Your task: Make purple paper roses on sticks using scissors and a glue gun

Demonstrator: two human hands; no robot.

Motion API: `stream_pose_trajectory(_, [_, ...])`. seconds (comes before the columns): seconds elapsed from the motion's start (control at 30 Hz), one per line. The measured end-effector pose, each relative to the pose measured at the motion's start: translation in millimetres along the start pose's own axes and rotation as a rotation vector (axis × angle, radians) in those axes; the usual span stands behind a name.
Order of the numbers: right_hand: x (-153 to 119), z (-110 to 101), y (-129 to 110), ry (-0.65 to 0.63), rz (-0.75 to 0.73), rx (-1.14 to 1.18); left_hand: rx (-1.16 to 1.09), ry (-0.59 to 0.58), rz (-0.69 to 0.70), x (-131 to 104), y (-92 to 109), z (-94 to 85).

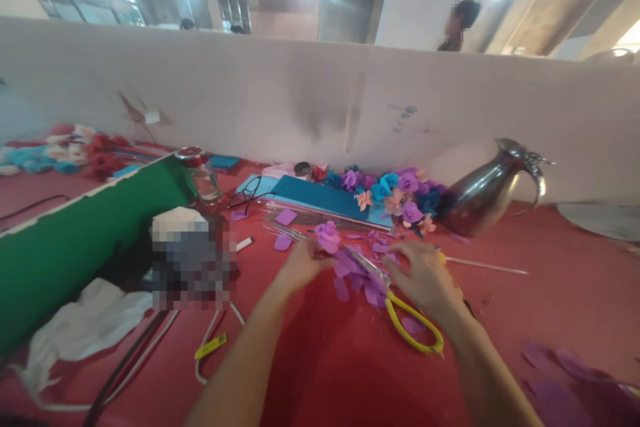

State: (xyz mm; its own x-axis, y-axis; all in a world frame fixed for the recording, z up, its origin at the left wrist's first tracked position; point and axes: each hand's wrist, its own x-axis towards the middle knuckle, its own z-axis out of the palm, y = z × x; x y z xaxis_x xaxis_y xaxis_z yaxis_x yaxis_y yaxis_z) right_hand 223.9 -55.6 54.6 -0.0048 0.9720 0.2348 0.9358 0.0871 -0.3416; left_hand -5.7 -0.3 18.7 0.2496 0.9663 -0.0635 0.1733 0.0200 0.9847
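Note:
My left hand point(305, 261) is closed, its fingertips gripping a purple paper flower point(327, 236) from below; the stem is hidden. Beside it, cut purple paper pieces point(357, 273) lie scattered on the red table. A pair of scissors with yellow handles point(391, 312) rests over these scraps, its blades pointing toward the flower. My right hand point(427, 277) hovers next to the scissors with fingers curved and apart, thumb close to the blades. Nothing shows in its grasp.
Finished paper flowers point(395, 193) and blue paper sheets point(320, 199) lie behind the hands. A steel jug point(483, 190) stands right, a glass jar point(203, 177) left beside a green board point(95, 233). Cords point(145, 347) run along the left; purple paper point(565, 387) lies front right.

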Motion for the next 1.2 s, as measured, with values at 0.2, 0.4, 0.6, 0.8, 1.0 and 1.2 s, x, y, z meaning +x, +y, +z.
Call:
stream_pose_trajectory(0.2, [13.9, 23.2, -58.0, -0.221, -0.060, 0.185, -0.025, -0.120, 0.102, -2.9, 2.5, 5.7])
stream_pose_trajectory(0.4, [8.3, 29.9, -41.4, 0.050, 0.223, 0.505, 0.042, 0.099, 0.131, -7.1, 14.2, 5.6])
stream_pose_trajectory(0.6, [4.4, 39.5, -39.3, 0.092, 0.532, 1.346, -0.109, 0.201, 0.240, -11.1, 18.2, 10.0])
stream_pose_trajectory(0.8, [3.3, 37.9, -39.8, 0.195, 0.595, 1.481, -0.482, 0.140, 0.125, -11.2, 9.9, 18.7])
stream_pose_trajectory(1.0, [15.1, 40.0, -63.6, 0.336, 0.714, 1.676, -0.909, 0.045, 0.059, -11.3, 16.2, 25.6])
stream_pose_trajectory(1.2, [24.5, 44.7, -98.2, 0.366, 0.640, 1.722, -1.076, -0.064, 0.070, -12.5, 15.3, 22.0])
